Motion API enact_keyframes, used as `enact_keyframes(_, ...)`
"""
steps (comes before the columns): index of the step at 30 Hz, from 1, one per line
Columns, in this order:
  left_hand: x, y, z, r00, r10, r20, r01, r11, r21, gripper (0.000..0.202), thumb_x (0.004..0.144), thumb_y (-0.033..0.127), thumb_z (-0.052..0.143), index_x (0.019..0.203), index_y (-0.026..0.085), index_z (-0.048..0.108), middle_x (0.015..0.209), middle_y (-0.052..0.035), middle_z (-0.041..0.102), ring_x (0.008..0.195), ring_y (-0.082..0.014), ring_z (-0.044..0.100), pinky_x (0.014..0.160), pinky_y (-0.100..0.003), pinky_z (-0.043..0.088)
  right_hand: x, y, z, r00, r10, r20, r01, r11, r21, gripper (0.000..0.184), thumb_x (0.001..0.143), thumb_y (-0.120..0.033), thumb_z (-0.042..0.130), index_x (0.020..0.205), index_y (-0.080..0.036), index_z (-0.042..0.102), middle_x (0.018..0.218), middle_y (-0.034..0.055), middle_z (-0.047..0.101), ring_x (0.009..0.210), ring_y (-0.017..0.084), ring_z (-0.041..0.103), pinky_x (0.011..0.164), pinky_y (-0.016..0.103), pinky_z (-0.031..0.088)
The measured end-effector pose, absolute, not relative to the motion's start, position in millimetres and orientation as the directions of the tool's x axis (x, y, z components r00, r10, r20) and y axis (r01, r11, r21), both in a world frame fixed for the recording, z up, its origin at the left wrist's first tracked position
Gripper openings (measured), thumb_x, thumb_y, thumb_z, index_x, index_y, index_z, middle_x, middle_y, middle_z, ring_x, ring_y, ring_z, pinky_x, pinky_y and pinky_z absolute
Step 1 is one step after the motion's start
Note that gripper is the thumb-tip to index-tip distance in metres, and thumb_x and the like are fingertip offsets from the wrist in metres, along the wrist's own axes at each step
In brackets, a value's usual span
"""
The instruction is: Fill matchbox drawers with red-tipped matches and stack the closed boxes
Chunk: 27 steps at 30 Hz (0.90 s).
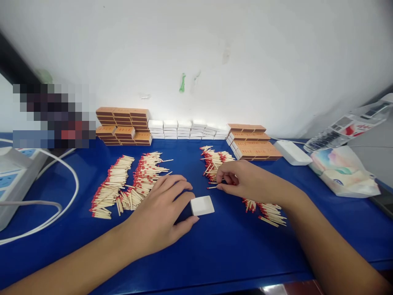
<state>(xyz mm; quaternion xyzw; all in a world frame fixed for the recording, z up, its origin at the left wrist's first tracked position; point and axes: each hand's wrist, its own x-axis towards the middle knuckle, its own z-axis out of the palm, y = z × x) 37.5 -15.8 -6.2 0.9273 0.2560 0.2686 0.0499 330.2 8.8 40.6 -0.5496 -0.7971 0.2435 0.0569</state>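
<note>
My left hand (167,209) rests on the table, its thumb and index finger at the left corners of a small white matchbox tray (202,205), steadying it between them. Whether the tray holds anything inside cannot be made out. My right hand (238,179) is closed in a pinch on a match (212,187), whose red head points left. Just beyond that hand lies a heap of red-tipped matches (211,162), and more matches (270,214) spread out under the wrist. Two long piles of matches, an outer one (112,184) and an inner one (145,172), lie left of my left hand.
Against the wall stand orange matchboxes (123,119), stacked white trays (178,129) and more orange boxes (254,149). A white block-shaped device (292,152) and a tissue pack (345,172) lie right. At left are a power strip (18,184) and white cables (73,176).
</note>
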Motion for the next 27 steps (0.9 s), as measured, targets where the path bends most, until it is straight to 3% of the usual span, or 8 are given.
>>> enact_keyframes(9,37.5,-14.9,-4.8,0.726,0.501,0.471,0.449,-0.864,0.227,0.019,0.103,0.032,0.072,0.117,0.018,0.070,0.125,-0.0103,0.076,0.129,-0.0328,0.065,0.111,-0.054,0.053,328.4,10.8,37.5,-0.427,0.884,-0.188,0.845,0.316,-0.431,0.022,0.098,-0.037,0.065,0.082,-0.022,0.070,0.068,-0.0010,0.062,0.061,0.015,0.049,0.059,0.032,0.035)
enact_keyframes(14,37.7,-15.7,-3.9,0.726,0.502,0.470,0.452,-0.864,0.223,0.020,0.103,0.032,0.073,0.115,0.017,0.071,0.122,-0.0104,0.077,0.127,-0.0326,0.066,0.109,-0.054,0.054,328.9,9.9,40.0,-0.402,0.892,-0.208,0.852,0.281,-0.441,0.016,0.096,-0.033,0.065,0.086,-0.022,0.071,0.073,-0.0004,0.065,0.064,0.015,0.053,0.061,0.031,0.037)
enact_keyframes(27,36.5,-14.6,-4.7,0.700,0.551,0.455,0.498,-0.833,0.243,0.023,0.104,0.035,0.071,0.119,0.017,0.073,0.122,-0.0117,0.077,0.125,-0.0331,0.067,0.108,-0.055,0.056,328.9,9.0,41.1,-0.369,0.905,-0.213,0.868,0.254,-0.427,0.018,0.098,-0.039,0.067,0.093,-0.023,0.073,0.073,-0.0008,0.063,0.066,0.016,0.053,0.060,0.032,0.037)
